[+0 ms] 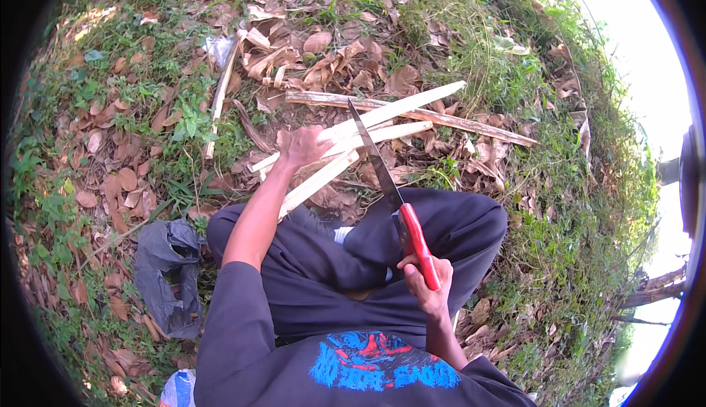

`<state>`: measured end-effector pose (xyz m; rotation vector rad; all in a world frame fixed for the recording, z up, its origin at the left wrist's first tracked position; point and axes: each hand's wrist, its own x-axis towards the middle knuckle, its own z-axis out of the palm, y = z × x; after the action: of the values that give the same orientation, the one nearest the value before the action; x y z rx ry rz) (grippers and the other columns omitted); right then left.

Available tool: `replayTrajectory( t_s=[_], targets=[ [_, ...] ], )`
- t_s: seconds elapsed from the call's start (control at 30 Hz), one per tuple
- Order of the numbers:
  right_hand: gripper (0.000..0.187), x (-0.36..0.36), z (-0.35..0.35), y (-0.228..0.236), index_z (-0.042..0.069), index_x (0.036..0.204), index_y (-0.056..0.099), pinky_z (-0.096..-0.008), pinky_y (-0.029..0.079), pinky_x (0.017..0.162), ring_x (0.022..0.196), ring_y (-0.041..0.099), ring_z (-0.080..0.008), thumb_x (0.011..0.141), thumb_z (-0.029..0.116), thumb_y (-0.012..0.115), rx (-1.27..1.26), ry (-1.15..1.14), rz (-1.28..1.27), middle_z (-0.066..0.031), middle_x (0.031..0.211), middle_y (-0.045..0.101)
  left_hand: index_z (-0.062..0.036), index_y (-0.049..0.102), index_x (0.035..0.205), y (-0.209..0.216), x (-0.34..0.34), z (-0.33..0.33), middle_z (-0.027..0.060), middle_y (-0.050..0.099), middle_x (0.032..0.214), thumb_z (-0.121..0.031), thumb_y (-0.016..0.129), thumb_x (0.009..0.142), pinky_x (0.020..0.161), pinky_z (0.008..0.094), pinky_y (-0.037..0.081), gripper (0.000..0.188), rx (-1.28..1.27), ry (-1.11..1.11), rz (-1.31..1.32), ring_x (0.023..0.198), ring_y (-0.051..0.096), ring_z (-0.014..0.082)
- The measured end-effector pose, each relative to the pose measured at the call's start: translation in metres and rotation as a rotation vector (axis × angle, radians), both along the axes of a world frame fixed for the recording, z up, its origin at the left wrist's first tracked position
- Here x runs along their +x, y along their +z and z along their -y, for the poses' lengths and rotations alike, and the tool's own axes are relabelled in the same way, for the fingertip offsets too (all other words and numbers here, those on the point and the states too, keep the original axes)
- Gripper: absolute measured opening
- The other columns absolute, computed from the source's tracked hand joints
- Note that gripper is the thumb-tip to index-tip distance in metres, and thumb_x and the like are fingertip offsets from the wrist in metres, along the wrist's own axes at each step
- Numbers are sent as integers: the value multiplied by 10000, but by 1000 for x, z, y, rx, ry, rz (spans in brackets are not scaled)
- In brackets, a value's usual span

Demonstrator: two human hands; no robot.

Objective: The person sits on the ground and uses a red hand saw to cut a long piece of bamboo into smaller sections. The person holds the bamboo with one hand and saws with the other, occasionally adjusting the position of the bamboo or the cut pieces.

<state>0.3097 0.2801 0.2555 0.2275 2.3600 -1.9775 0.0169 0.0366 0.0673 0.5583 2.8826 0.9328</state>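
Note:
My left hand point(300, 147) is closed around a long, pale, peeled wooden stick point(412, 105), which slants up to the right over the leaf litter. A red-handled pruning saw point(381, 168) is in my right hand point(428, 283), gripped low on its handle above my right thigh. Its long, narrow blade points up and left, and its tip crosses in front of the pale stick; whether they touch I cannot tell. Just below lie another pale stick point(401, 132) and a shorter one point(323, 179) reaching toward my crossed legs. A bark-covered stick point(482, 125) lies behind them.
Beside my left knee rests a crumpled black plastic bag point(168, 278). Another stick point(223, 98) lies at the far left near a whitish plastic scrap point(219, 49). A blue-and-white package point(179, 388) shows at the lower left. Dry leaves and green plants cover the ground.

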Motion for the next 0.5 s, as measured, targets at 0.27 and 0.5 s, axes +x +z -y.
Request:
replayTrajectory(
  t_s=[0.27, 0.5],
  targets=[
    [177, -8, 4, -34, -33, 894, 706, -256, 355, 473, 474, 450, -54, 909, 138, 662, 55, 28, 73, 8, 529, 504, -11, 694, 1047, -53, -9, 9, 226, 692, 1090, -399, 677, 906, 948, 451, 513, 414, -19, -68, -112, 1045, 667, 346],
    [292, 5, -10, -17, -65, 1077, 712, -239, 338, 479, 473, 433, -35, 916, 176, 675, 2, -29, 3, 21, 520, 469, -25, 688, 976, 98, 8, 52, 190, 727, 895, -425, 654, 905, 776, 435, 548, 408, -66, 245, 231, 873, 716, 328]
  ],
)
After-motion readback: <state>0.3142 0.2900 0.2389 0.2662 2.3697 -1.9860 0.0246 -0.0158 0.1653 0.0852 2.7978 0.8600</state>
